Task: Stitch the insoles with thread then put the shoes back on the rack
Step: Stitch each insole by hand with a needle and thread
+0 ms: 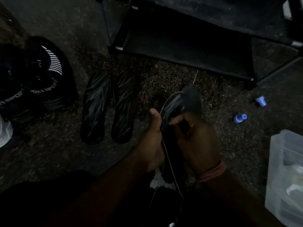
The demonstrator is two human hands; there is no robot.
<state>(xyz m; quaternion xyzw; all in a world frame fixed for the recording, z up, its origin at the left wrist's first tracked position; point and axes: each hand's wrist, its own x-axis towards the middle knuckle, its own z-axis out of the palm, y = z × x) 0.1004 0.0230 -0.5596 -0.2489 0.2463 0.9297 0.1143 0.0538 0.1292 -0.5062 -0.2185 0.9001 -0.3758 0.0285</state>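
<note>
A black insole (183, 102) stands bent between my hands at the centre of the dim view. My right hand (195, 138) grips it from the right with curled fingers. My left hand (154, 136) holds its left edge, thumb raised. A pale thread (170, 163) runs along the insole's edge and trails down between my wrists. Two more black insoles (95, 107) (124, 107) lie side by side on the floor to the left. Black sport shoes (44, 76) with white lettering sit at the far left. The black shoe rack (188, 51) stands behind.
Two blue thread spools (260, 100) (239, 118) lie on the speckled floor to the right. A clear plastic box (285, 176) stands at the right edge. A white shoe part (5, 133) shows at the left edge.
</note>
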